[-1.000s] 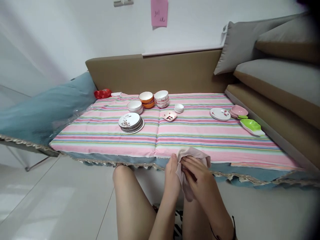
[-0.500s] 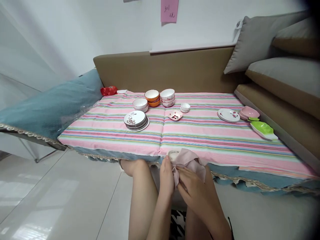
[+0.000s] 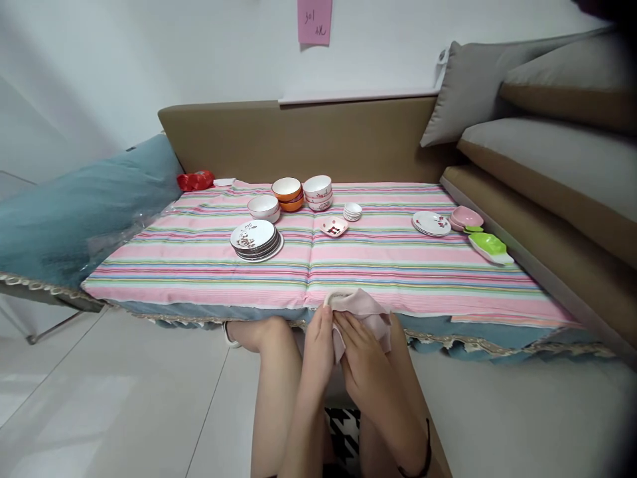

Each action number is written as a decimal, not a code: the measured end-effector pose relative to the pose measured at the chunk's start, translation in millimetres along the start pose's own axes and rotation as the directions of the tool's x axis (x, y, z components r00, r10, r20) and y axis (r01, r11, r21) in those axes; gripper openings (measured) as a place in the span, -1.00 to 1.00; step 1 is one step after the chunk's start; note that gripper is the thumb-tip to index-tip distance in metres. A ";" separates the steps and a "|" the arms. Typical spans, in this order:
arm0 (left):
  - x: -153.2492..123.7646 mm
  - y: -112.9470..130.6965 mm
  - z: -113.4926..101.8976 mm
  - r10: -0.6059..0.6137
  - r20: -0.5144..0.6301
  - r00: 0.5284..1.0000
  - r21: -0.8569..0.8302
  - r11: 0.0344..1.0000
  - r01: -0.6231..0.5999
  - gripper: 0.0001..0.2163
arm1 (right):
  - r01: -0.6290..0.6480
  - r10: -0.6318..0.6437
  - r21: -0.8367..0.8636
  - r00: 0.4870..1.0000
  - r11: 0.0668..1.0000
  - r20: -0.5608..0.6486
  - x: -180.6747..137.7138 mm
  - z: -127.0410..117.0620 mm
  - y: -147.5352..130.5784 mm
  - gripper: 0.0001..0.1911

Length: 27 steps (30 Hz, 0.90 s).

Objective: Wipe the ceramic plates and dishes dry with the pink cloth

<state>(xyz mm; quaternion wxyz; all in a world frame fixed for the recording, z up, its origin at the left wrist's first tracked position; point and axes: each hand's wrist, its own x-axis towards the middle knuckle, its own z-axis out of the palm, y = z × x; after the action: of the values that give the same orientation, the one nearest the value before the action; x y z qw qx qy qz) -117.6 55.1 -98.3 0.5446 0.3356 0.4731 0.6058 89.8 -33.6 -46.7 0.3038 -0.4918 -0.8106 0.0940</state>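
Note:
Above my lap, my left hand (image 3: 319, 340) is closed on the side of a cream-coloured dish (image 3: 328, 297) with dark lettering near its rim. Most of the dish is hidden behind the cloth and my fingers. A pale pink cloth (image 3: 362, 303) lies over it, and my right hand (image 3: 363, 358) presses the cloth against the dish, fingers together. On the bedding beyond my hands sits a shallow pink-white dish (image 3: 334, 227) with a dark red motif. Behind it to the right is a stack of small white saucers (image 3: 353, 210).
A stack of flower-patterned plates (image 3: 255, 237) stands left, with white bowls (image 3: 263, 206), orange bowls (image 3: 287, 192) and floral bowls (image 3: 318, 190) behind. Floral plates (image 3: 430, 223), pink bowls (image 3: 466, 216) and a green dish (image 3: 490, 246) lie right, beside stacked cushions (image 3: 537, 149).
The view has shifted a little to the right, so everything appears further left. My right hand and the cloth have moved up over the dish, covering more of its lettering.

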 end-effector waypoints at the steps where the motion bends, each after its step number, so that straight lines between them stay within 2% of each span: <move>1: -3.9 0.9 4.1 -0.012 -0.004 1.000 0.009 1.000 0.012 -0.78 | -0.006 0.006 -0.011 1.000 1.000 -0.014 0.1 0.9 0.5 -0.36; 5: -37.6 -3.6 36.7 -0.059 -0.003 0.998 0.046 0.997 0.059 -0.73 | 0.028 -0.026 0.061 0.999 0.998 -0.027 2.5 -0.6 2.5 -0.44; 7: -58.7 -4.1 56.8 -0.061 -0.046 0.997 0.085 0.994 0.065 -0.71 | 0.059 -0.057 0.143 0.998 0.988 -0.018 4.2 -2.8 2.9 -0.48; 10: -80.5 5.8 79.6 -0.063 -0.023 0.998 0.130 0.989 0.065 -0.65 | 0.058 -0.055 0.230 0.998 0.971 -0.018 5.6 -4.9 3.3 -0.45; 12: -86.0 16.2 88.1 -0.043 -0.001 0.999 0.145 0.989 0.042 -0.63 | 0.052 -0.048 0.226 0.999 0.973 -0.020 5.5 -5.0 3.6 -0.40; 17: -87.5 29.6 95.8 0.016 0.020 1.000 0.177 0.984 -0.020 -0.66 | 0.022 -0.016 0.092 0.998 0.996 -0.062 3.5 -1.5 4.5 -0.32; 21: -88.0 30.2 93.1 0.036 -0.011 0.999 0.194 0.980 -0.033 -0.67 | 0.020 -0.015 0.052 0.994 0.998 -0.105 0.0 7.7 11.3 -0.41; 24: -88.2 32.9 90.5 -0.007 -0.024 1.000 0.183 0.983 0.012 -0.70 | 0.078 -0.074 0.030 0.988 0.996 -0.138 -1.6 13.5 18.1 -0.47; 27: -88.0 36.0 90.5 -0.030 -0.023 0.999 0.139 0.990 0.033 -0.68 | 0.182 -0.171 0.081 0.977 0.980 -0.126 -1.2 11.4 21.3 -0.49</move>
<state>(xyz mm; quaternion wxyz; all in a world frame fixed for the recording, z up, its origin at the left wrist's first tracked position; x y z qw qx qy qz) -30.5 -10.6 -25.4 0.5244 0.3591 0.5249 0.5661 99.3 -22.4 -65.8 0.3809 -0.4079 -0.8264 0.0747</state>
